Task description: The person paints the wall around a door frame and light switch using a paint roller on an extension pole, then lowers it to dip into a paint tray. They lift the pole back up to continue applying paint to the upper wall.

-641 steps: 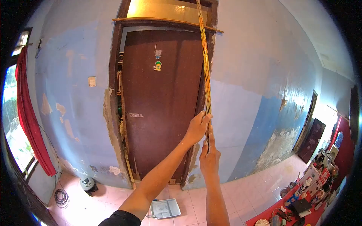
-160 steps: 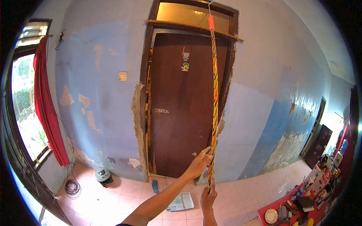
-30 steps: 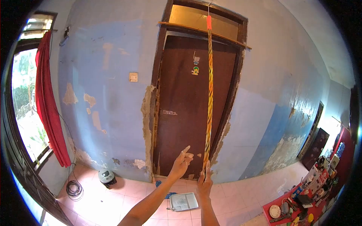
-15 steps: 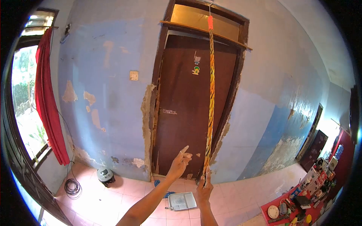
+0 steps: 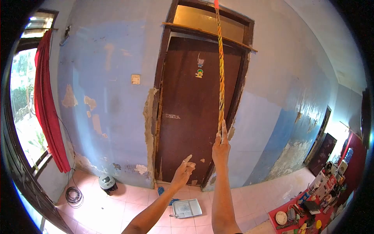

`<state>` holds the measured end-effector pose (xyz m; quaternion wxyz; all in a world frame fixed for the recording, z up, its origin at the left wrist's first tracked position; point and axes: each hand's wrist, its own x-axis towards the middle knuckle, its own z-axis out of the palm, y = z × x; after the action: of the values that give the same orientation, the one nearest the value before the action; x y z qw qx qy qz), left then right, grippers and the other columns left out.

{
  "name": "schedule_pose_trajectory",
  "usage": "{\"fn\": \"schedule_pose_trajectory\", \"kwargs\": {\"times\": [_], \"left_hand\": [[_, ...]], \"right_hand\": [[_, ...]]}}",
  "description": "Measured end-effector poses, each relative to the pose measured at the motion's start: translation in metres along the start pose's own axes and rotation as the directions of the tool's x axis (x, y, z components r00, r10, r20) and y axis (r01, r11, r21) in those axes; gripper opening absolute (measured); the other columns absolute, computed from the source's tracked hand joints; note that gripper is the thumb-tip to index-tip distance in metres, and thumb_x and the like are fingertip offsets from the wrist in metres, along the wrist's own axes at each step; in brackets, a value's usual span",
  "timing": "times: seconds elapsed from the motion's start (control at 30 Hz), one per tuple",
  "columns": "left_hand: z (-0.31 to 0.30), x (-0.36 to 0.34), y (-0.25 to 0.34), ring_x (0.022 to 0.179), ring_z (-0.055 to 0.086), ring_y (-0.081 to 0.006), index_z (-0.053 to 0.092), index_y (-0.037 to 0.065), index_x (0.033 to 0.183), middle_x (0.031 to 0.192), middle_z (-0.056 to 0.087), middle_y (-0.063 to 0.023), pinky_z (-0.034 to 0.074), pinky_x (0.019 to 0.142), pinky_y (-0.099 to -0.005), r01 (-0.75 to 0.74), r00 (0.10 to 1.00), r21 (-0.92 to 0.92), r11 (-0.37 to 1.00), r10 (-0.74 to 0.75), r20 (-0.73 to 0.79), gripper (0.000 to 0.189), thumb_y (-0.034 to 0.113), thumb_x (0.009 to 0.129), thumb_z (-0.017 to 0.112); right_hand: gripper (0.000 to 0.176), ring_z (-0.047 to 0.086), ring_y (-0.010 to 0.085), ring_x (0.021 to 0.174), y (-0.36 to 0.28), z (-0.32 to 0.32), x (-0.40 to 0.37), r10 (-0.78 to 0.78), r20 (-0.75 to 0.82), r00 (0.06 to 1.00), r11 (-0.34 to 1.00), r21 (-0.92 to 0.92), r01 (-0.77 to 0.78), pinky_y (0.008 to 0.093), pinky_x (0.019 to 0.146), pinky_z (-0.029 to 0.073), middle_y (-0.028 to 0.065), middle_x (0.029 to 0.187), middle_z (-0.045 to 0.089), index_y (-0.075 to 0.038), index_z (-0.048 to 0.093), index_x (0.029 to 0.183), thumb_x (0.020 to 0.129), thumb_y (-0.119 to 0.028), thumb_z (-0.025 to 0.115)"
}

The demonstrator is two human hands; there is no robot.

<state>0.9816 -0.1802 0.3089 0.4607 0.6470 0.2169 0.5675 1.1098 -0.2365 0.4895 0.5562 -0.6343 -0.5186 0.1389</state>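
Observation:
My right hand [image 5: 221, 150] is closed around the lower part of a long roller pole [image 5: 221, 70] with a yellow, orange and black pattern, its index finger stretched up along the shaft. The pole rises almost upright in front of the brown door [image 5: 194, 97]. Its red upper end [image 5: 216, 4] reaches the top edge of the view, so whatever sits above it is cut off. Lower and to the left, my left hand [image 5: 183, 174] holds nothing; the index finger points out and the other fingers are loosely bent. Beneath my hands a paint tray [image 5: 187, 208] lies on the tiles.
A wooden strip [image 5: 206, 36] crosses the door frame. Peeling blue wall [image 5: 113, 117] flanks the door. On the floor stand a grey round-topped object [image 5: 107, 181] and a coiled cable [image 5: 74, 195]. Right, a red table [image 5: 274, 218] carries many small items. A red curtain [image 5: 44, 105] hangs left.
My right hand has risen well up with the pole, whose red end moved from below the view's top to its edge. My left hand has shifted slightly down and left.

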Motion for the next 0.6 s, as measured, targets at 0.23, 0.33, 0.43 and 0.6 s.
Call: {"fn": "schedule_pose_trajectory", "kwargs": {"times": [0.23,0.33,0.43,0.6], "left_hand": [[-0.025,-0.014,-0.001,0.097,0.062,-0.0196,0.032,0.006,0.149,0.115,0.060,-0.0125,0.052,0.080,-0.0305,-0.008,1.000,0.085,0.996,0.010,-0.020,0.058,0.037,0.102,0.047],[-0.031,-0.012,-0.002,0.099,0.063,-0.0202,0.031,0.007,0.149,0.115,0.060,-0.0121,0.052,0.080,-0.0309,0.049,0.999,0.084,0.995,-0.047,-0.026,0.060,0.041,0.102,0.046],[-0.029,-0.011,-0.006,0.099,0.063,-0.0200,0.031,0.008,0.149,0.115,0.061,-0.0112,0.053,0.079,-0.0310,-0.013,1.000,0.030,0.999,0.014,-0.017,0.060,0.041,0.102,0.046],[-0.017,-0.019,-0.002,0.098,0.062,-0.0180,0.032,0.010,0.150,0.114,0.061,-0.0097,0.053,0.079,-0.0308,0.039,0.999,0.010,0.999,-0.039,-0.006,0.057,0.040,0.103,0.045]], "right_hand": [[0.047,0.052,0.0377,0.126,0.068,0.036,-0.023,-0.315,-0.176,0.933,0.949,-0.057,0.310,0.0430,0.102,0.045,0.0163,0.145,0.047,-0.019,0.035,0.150,0.103,-0.023,0.037],[0.048,0.050,0.0376,0.128,0.048,0.035,-0.014,-0.415,-0.231,0.880,0.909,-0.066,0.411,0.0431,0.104,0.043,0.0155,0.145,0.047,-0.019,0.034,0.150,0.103,-0.023,0.036],[0.048,0.047,0.0368,0.131,0.006,0.019,0.001,-0.185,-0.066,0.981,0.971,0.139,0.192,0.0434,0.106,0.040,0.0144,0.145,0.047,-0.019,0.033,0.151,0.103,-0.023,0.035],[0.048,0.053,0.0379,0.124,0.013,0.022,0.001,-0.341,-0.154,0.928,0.939,-0.017,0.342,0.0429,0.096,0.048,0.0180,0.145,0.046,-0.019,0.032,0.151,0.103,-0.022,0.036]]}}
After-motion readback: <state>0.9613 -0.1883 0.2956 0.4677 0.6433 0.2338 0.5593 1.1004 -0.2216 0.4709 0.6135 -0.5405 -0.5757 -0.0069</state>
